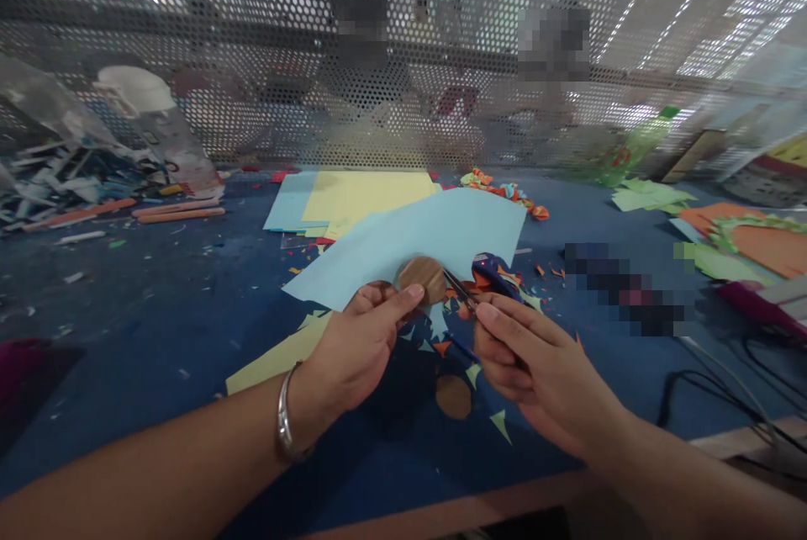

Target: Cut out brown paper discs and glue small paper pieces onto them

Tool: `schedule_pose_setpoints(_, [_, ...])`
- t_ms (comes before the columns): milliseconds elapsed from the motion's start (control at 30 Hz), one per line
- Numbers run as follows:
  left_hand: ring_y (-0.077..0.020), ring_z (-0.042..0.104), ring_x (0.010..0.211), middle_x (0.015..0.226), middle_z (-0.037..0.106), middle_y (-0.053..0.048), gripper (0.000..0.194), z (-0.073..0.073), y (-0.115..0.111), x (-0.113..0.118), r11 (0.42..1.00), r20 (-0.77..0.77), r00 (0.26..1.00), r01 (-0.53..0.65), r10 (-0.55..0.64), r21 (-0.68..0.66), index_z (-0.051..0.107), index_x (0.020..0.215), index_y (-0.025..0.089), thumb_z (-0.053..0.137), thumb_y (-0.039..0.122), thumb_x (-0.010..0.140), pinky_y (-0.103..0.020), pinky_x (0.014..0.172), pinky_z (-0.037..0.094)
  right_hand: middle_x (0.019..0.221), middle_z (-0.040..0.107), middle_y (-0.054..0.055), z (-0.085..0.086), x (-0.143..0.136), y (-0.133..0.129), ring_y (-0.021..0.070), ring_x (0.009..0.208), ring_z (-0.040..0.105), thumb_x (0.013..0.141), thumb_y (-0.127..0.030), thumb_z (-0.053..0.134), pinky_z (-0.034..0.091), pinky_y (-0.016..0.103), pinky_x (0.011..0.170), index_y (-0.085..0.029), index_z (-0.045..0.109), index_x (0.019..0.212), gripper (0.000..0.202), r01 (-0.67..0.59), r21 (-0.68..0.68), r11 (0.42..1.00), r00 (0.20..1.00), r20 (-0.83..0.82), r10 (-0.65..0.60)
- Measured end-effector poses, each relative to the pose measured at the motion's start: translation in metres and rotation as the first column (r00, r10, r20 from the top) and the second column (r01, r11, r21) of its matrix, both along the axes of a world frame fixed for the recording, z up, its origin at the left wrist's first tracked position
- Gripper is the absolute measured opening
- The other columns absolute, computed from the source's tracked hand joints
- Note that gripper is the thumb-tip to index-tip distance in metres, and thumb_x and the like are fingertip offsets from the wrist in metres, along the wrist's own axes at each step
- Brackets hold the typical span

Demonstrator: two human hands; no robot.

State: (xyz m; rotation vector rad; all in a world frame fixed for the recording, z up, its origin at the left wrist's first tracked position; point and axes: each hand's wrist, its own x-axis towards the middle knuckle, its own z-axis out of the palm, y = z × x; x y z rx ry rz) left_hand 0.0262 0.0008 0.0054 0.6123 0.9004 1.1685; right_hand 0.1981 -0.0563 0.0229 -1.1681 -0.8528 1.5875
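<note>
My left hand (353,346), with a silver bangle at its wrist, pinches a brown round disc (422,275) against a light blue paper sheet (454,225). The thumb lies on the disc's face; the fingers are mostly behind the sheet. In my right hand (535,346) is a pair of scissors (460,289), its blades pointing at the disc's right edge, where the blue paper is. How far the blades are apart I cannot tell. A second brown disc (453,397) lies on the blue table below, among small paper offcuts (501,426).
Yellow paper (371,191) lies behind the blue sheet, beside a heap of folded coloured paper bits (498,187). A bottle (170,128) stands at left near pens (180,212). Cables (725,389) run at right. A perforated metal screen (271,128) borders the table's far side.
</note>
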Motion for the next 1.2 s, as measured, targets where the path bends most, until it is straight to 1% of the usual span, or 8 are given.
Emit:
schedule_pose_setpoints(233, [-0.0105,0.049,0.071,0.064,0.054,0.004,0.04,0.0,-0.005,0.0,0.997,-0.096,0.995,-0.001,0.009,0.081,0.057,0.058,0.017,0.095,0.032,0.058,-0.026,0.074,0.041,0.056,0.037,-0.011,0.003,0.002,0.001,-0.0012,0.041,0.022,0.078,-0.05,0.082,0.01,0.013,0.038,-0.017,0.059,0.085,0.041,-0.001,-0.016,1.0,1.0,-0.011,0.0])
schedule_pose_setpoints(367, [-0.0111,0.051,0.073,0.068,0.056,0.003,0.036,0.0,-0.005,0.0,0.997,-0.152,0.988,-0.001,0.014,0.08,0.059,0.061,0.017,0.092,0.033,0.061,-0.027,0.073,0.041,0.058,0.037,-0.01,0.002,0.001,0.002,-0.0008,0.042,0.023,0.081,-0.049,0.08,0.01,0.014,0.038,-0.018,0.057,0.084,0.038,-0.004,-0.022,1.0,1.0,-0.008,0.004])
schedule_pose_setpoints(533, [-0.0117,0.053,0.075,0.073,0.059,0.002,0.033,-0.003,-0.003,-0.001,0.996,-0.219,0.975,-0.015,0.033,0.085,0.06,0.066,0.018,0.089,0.035,0.065,-0.028,0.073,0.041,0.057,0.037,-0.011,0.003,0.001,0.003,-0.001,0.042,0.022,0.078,-0.05,0.083,0.009,0.014,0.038,-0.018,0.053,0.08,0.044,-0.014,-0.025,1.0,1.0,-0.02,0.014])
schedule_pose_setpoints(667, [-0.0127,0.055,0.077,0.071,0.06,0.002,0.034,-0.005,-0.003,-0.001,0.994,-0.214,0.977,0.026,-0.003,0.102,0.06,0.065,0.018,0.089,0.036,0.065,-0.029,0.079,0.043,0.057,0.036,-0.011,0.005,0.002,0.004,-0.0008,0.042,0.022,0.082,-0.049,0.079,0.009,0.014,0.039,-0.017,0.06,0.086,0.037,-0.025,-0.009,1.0,1.0,-0.012,0.025])
schedule_pose_setpoints(767, [-0.0132,0.055,0.078,0.071,0.061,0.002,0.033,-0.005,-0.003,-0.001,0.991,-0.214,0.977,0.031,-0.003,0.127,0.061,0.066,0.018,0.089,0.037,0.067,-0.03,0.085,0.044,0.057,0.037,-0.011,0.006,0.002,0.005,-0.0007,0.042,0.022,0.082,-0.048,0.079,0.009,0.015,0.039,-0.017,0.062,0.087,0.036,-0.035,0.0,0.999,0.999,-0.021,0.035])
schedule_pose_setpoints(900, [-0.0166,0.059,0.088,0.082,0.067,-0.002,0.03,-0.006,-0.003,-0.003,0.985,-0.213,0.971,0.131,-0.105,0.111,0.065,0.072,0.018,0.087,0.038,0.07,-0.032,0.091,0.044,0.057,0.037,-0.01,0.006,0.004,0.007,-0.0007,0.041,0.022,0.083,-0.046,0.078,0.009,0.015,0.038,-0.017,0.06,0.084,0.034,-0.046,0.001,0.999,0.999,-0.025,0.046])
schedule_pose_setpoints(1000, [-0.0161,0.057,0.084,0.08,0.066,-0.003,0.032,-0.007,-0.003,-0.003,0.972,-0.219,0.958,0.211,-0.185,0.105,0.064,0.073,0.017,0.086,0.04,0.073,-0.032,0.086,0.044,0.057,0.036,-0.01,0.007,0.007,0.009,-0.0004,0.041,0.023,0.086,-0.046,0.076,0.011,0.014,0.038,-0.017,0.061,0.085,0.032,-0.06,0.009,0.998,0.998,-0.006,0.06])
schedule_pose_setpoints(1200, [-0.0149,0.055,0.08,0.077,0.061,-0.001,0.038,-0.005,-0.002,-0.005,0.968,-0.149,0.963,0.238,-0.223,0.086,0.061,0.07,0.017,0.09,0.041,0.068,-0.031,0.083,0.042,0.058,0.036,-0.01,0.008,0.014,0.013,-0.0005,0.043,0.022,0.086,-0.048,0.076,0.01,0.015,0.04,-0.017,0.059,0.084,0.035,-0.114,-0.002,0.993,0.993,0.035,0.114])
